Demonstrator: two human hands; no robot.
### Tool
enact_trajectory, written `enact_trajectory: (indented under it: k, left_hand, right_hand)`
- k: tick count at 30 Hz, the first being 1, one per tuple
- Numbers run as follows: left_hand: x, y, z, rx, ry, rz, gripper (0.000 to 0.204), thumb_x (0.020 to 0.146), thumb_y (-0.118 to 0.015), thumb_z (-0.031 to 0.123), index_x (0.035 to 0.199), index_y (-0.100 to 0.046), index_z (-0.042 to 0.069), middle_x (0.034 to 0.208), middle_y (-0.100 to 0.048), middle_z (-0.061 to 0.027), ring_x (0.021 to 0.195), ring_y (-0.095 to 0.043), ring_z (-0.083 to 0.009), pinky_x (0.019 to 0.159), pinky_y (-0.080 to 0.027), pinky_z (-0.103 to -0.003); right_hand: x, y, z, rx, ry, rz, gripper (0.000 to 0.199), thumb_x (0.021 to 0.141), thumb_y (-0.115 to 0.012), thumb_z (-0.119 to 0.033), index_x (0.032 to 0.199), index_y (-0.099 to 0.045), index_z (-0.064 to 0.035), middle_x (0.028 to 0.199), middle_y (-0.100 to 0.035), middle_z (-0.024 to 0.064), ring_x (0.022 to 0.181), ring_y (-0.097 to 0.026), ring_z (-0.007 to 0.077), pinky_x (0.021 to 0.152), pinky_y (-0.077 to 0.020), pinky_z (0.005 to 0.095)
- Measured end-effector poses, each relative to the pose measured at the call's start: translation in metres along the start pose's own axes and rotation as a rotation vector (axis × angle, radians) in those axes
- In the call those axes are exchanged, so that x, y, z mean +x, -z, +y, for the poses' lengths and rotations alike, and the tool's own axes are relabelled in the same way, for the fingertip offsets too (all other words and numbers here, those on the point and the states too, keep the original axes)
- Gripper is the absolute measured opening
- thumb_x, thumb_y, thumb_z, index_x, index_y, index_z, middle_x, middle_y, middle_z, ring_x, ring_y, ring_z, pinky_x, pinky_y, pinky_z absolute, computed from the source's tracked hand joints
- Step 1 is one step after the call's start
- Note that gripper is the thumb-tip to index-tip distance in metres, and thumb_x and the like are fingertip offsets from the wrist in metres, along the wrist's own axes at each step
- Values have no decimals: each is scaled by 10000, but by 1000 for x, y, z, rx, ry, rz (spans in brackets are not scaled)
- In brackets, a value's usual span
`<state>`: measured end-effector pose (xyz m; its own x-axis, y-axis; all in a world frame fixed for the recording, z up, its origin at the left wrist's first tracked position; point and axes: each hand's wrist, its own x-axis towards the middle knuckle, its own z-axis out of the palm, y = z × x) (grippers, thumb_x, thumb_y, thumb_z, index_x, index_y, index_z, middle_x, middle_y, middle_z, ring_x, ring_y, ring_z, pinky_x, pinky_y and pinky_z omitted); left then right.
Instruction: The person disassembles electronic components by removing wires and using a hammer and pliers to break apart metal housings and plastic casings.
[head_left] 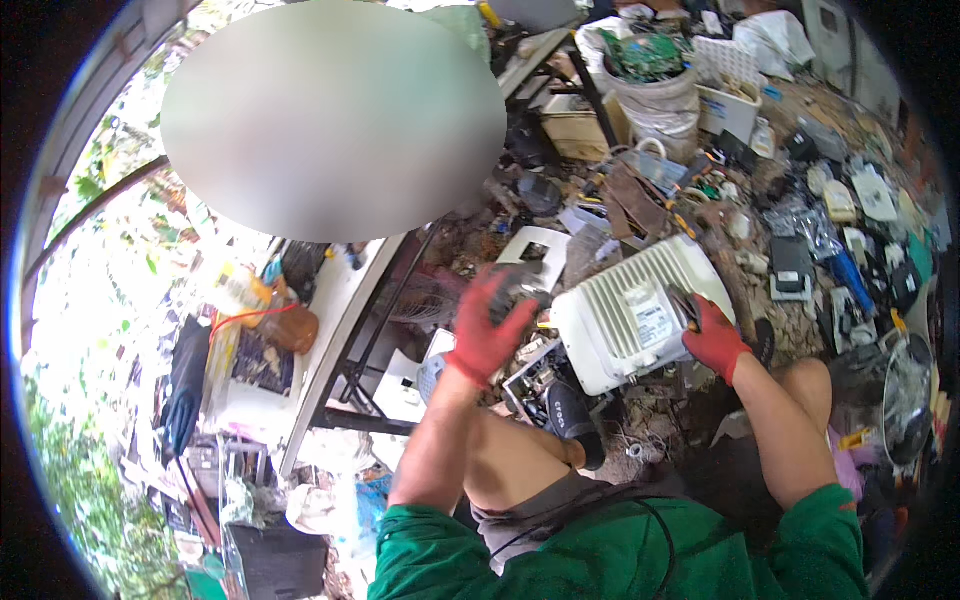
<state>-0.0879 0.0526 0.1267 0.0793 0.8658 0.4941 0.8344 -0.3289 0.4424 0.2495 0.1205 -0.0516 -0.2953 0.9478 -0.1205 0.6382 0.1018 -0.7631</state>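
Observation:
Both of my hands wear red gloves. My right hand grips the right end of a white plastic casing with ribbed vents and a label, held tilted above my knees. My left hand is curled around a dark object just left of the casing; what it is stays unclear. A dark shoe rests on the ground below the casing.
Scrap electronics and casings cover the ground to the right. A white sack of green circuit boards and a white basket stand at the back. A white table on a black frame is at the left, with bags beside it.

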Motion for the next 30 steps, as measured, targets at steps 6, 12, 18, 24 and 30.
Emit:
enact_trajectory:
  k: [6,12,18,24,30]
  left_hand:
    - [46,153,-62,741,-6,82,421,793,-714,263,1153,-647,55,1117,-640,-196,1057,-591,-394,934,-469,-445]
    - [68,212,-217,948,367,-178,548,828,-660,327,1280,-568,30,1237,-609,-207,1175,-572,-352,1003,-449,-421]
    - [60,203,-193,1038,463,-23,590,864,-600,273,1365,-437,7,1321,-514,-266,1172,-523,-446,983,-434,-478]
    - [-10,37,-62,394,-279,-252,435,762,-702,97,1187,-619,63,1318,-545,-176,1244,-488,-383,1078,-347,-474]
    - [-56,-129,1,253,-582,-866,544,753,-702,193,1284,-584,185,1416,-440,-145,1313,-383,-396,1096,-309,-507]
  right_hand:
    - [-4,2,-6,27,-63,-12,747,791,-587,-230,1443,-308,1,1373,-440,258,1294,-427,382,1086,-344,394]
    - [5,-1,16,-74,0,22,779,804,-592,-296,1446,-289,22,1394,-419,275,1323,-397,385,1102,-326,387]
    - [2,10,1,-41,-66,-43,727,805,-545,-290,1440,-316,-19,1378,-451,243,1294,-422,380,1076,-349,390]
    - [-2,3,2,7,6,54,691,773,-555,-249,1391,-376,4,1249,-533,287,1173,-532,404,1004,-415,413]
    - [3,1,-8,8,21,29,638,768,-555,-230,1336,-417,27,1220,-547,286,1147,-544,400,982,-420,411]
